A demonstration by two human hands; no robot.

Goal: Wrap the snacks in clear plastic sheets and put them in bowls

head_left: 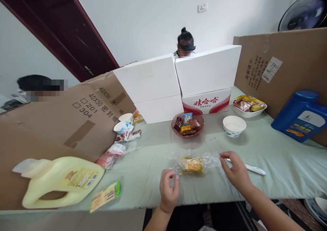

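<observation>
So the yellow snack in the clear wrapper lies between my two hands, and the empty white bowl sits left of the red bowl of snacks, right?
Not quite. In the head view the white bowl sits right of the red bowl of snacks, not left. The wrapped yellow snack does lie between your left hand and right hand.

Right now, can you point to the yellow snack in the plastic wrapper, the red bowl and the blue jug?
yellow snack (192,164), head view, middle of the yellow cake.
red bowl (174,126), head view, left rim.
blue jug (293,112), head view, blue side.

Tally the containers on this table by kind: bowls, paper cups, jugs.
Bowls: 3, a red bowl, a white bowl and a white dish of snacks.
Paper cups: 2.
Jugs: 2, a yellow jug and a blue jug.
Total: 7.
</observation>
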